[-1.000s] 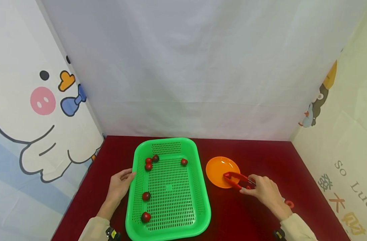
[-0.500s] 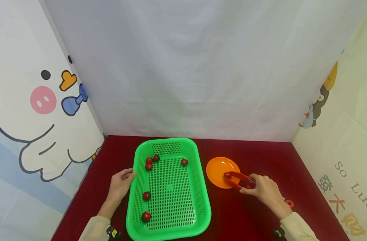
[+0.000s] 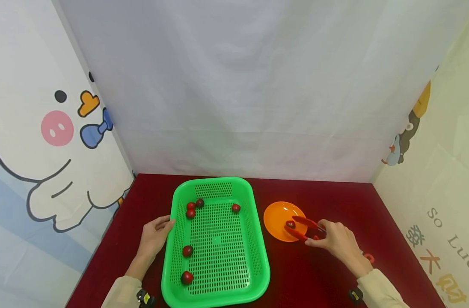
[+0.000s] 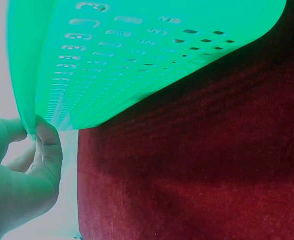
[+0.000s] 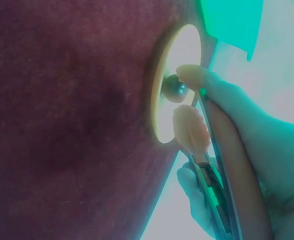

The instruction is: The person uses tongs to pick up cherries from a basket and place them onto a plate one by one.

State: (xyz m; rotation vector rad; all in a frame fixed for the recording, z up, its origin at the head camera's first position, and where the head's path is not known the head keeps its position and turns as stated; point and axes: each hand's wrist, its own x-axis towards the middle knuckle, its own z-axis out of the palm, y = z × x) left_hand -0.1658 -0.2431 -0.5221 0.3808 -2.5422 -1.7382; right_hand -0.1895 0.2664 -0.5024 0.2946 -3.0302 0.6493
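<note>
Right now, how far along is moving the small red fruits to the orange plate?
One small red fruit lies on the round orange plate, between the opened red tongs that the right hand holds. Five remain in the green perforated plastic tray, whose rim the left hand holds.

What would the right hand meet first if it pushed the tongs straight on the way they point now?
Probably the small red fruit on the orange plate, lying by the tips of the red tongs held in the right hand; farther on, the green tray.
</note>
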